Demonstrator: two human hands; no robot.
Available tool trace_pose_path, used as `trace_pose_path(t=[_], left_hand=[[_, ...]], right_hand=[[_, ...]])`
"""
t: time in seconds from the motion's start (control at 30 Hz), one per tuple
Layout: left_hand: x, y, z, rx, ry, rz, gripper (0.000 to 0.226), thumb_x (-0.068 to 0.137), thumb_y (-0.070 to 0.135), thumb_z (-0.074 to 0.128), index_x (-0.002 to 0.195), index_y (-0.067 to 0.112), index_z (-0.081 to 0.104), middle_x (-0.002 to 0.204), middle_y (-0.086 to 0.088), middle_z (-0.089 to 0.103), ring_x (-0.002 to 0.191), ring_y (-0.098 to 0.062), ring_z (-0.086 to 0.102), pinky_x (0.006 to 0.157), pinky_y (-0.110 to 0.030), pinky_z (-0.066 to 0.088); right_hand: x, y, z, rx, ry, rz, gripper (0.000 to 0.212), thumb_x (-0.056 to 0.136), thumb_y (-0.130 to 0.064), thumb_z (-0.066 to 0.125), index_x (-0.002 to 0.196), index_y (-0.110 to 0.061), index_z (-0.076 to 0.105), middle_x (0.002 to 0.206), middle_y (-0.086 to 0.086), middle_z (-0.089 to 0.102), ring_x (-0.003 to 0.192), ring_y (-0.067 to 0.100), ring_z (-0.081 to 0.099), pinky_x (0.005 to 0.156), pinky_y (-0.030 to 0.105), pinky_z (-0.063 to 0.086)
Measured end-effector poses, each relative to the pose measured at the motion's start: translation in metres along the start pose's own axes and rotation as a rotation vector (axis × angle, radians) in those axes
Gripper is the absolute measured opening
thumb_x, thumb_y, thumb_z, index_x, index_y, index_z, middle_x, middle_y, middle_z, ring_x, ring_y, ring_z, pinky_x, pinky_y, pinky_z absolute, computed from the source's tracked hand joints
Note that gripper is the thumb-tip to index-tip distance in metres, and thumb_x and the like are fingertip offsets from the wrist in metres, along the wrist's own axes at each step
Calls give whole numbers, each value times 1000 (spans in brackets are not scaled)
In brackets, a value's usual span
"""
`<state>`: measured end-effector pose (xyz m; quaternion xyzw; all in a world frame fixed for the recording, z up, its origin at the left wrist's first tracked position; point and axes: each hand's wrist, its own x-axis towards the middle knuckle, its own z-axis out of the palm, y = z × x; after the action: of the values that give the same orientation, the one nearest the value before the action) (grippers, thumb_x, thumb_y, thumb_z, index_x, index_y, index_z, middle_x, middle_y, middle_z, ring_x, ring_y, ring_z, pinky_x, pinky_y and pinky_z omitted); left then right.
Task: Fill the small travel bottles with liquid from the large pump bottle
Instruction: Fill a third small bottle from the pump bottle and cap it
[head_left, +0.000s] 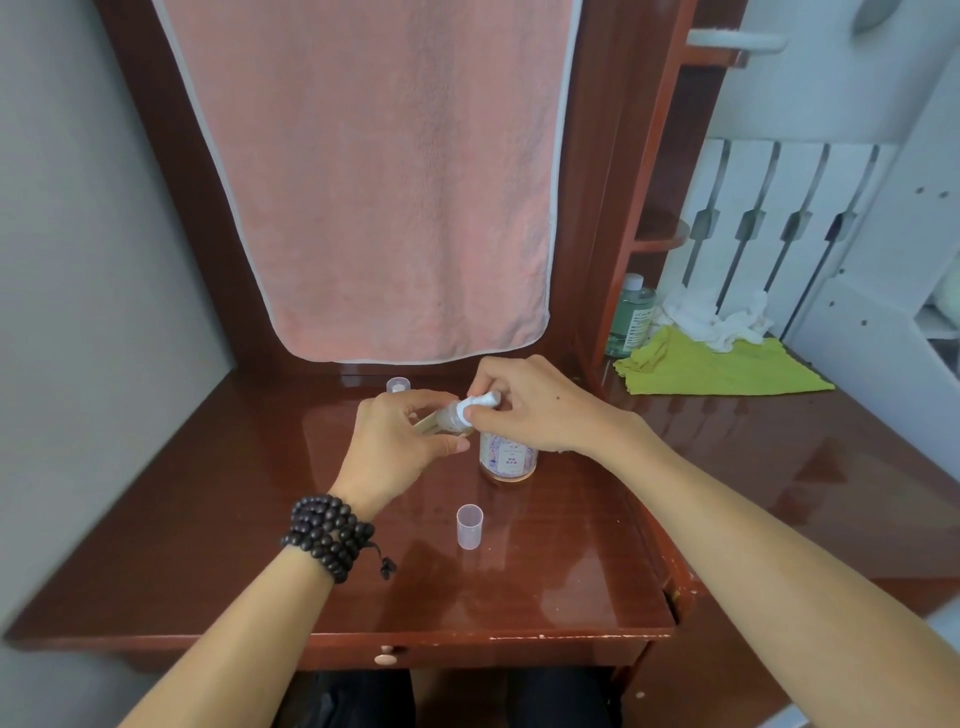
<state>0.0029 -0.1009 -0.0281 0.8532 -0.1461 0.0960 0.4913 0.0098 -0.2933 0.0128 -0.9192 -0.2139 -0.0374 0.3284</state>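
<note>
Travel bottle (441, 420) tilted in left hand (400, 447) fingers' grip, mouth at pump bottle (508, 457) nozzle, right hand (535, 410) fingers curled over pump head.

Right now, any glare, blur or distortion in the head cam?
Head view: glare streaks on the glossy desk top; wide-angle bending at the edges; mild softness on the left hand, travel bottle and right hand; the pink towel is evenly lit.

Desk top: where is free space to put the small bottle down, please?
Free: the near desk surface between the clear cap and the front edge, and the left side beside the wall. Crowded: around the pump bottle, where left hand and right hand work, and right, by the green cloth.
</note>
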Motion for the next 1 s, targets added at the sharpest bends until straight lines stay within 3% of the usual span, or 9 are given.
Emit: trace_pose_path(t=[0.17, 0.3, 0.43, 0.5, 0.63, 0.7, 0.8, 0.9, 1.0], left_hand=[[-4, 2, 2, 22, 88, 73, 35, 67, 13, 88, 96, 30, 77, 78, 21, 72, 76, 6, 65, 69, -7, 44], [-3, 0, 3, 15, 60, 37, 33, 66, 11, 88, 93, 28, 78, 79, 17, 73, 78, 4, 66, 73, -16, 50], [-3, -12, 0, -18, 39, -43, 33, 67, 24, 89, 95, 35, 76, 82, 14, 74, 78, -4, 68, 74, -20, 52], [-3, -16, -9, -46, 37, -66, 32, 69, 24, 88, 96, 36, 76, 85, 13, 75, 81, -6, 70, 74, -17, 52], [-6, -27, -26, -141, 23, -130, 28, 73, 21, 85, 97, 30, 76, 89, 8, 77, 84, -9, 72, 77, -28, 56], [-8, -33, -32, -152, 4, -133, 29, 73, 22, 85, 100, 29, 76, 95, 10, 77, 93, -7, 71, 90, -35, 55], [-12, -37, -37, -201, -33, -147, 32, 74, 21, 84, 105, 27, 75, 101, 8, 76, 98, -10, 71, 94, -44, 55], [-15, -39, -37, -226, -49, -153, 30, 75, 20, 84, 103, 25, 76, 100, 5, 77, 96, -12, 72, 95, -46, 55], [-16, -40, -35, -259, -61, -156, 29, 74, 19, 85, 101, 25, 76, 97, 2, 77, 95, -16, 73, 95, -48, 54]], right_hand=[[1, 3, 5, 106, 53, 30, 10, 89, -22, 73, 90, -15, 68, 78, 2, 74, 70, 20, 67, 62, 36, 52], [0, 8, 12, 170, 46, 46, 11, 91, -22, 73, 95, -15, 67, 77, 2, 75, 67, 13, 71, 66, 30, 55], [-2, 13, 12, 59, -96, 59, 27, 94, -37, 71, 115, -21, 63, 90, -8, 74, 79, 7, 73, 74, 20, 53], [-5, 18, 17, 36, -189, 99, 38, 94, -40, 71, 127, -26, 58, 102, -11, 73, 85, 8, 72, 80, 23, 55], [-16, 27, 35, -155, -414, 111, 51, 92, -36, 71, 139, -38, 50, 122, -11, 55, 99, 12, 63, 90, 33, 54], [-18, 25, 49, -266, -525, 61, 51, 92, -30, 71, 139, -38, 51, 123, -6, 51, 100, 12, 57, 91, 34, 51], [-18, 22, 67, -323, -592, 27, 44, 90, -21, 71, 132, -30, 60, 114, -4, 52, 101, 14, 54, 91, 40, 53], [-15, 20, 74, -310, -537, 34, 22, 87, -11, 66, 107, -21, 68, 101, -1, 62, 93, 24, 64, 81, 44, 58], [-9, 8, 55, -151, -255, 110, 15, 88, -23, 62, 102, -21, 60, 83, -1, 66, 80, 20, 63, 70, 33, 53]])
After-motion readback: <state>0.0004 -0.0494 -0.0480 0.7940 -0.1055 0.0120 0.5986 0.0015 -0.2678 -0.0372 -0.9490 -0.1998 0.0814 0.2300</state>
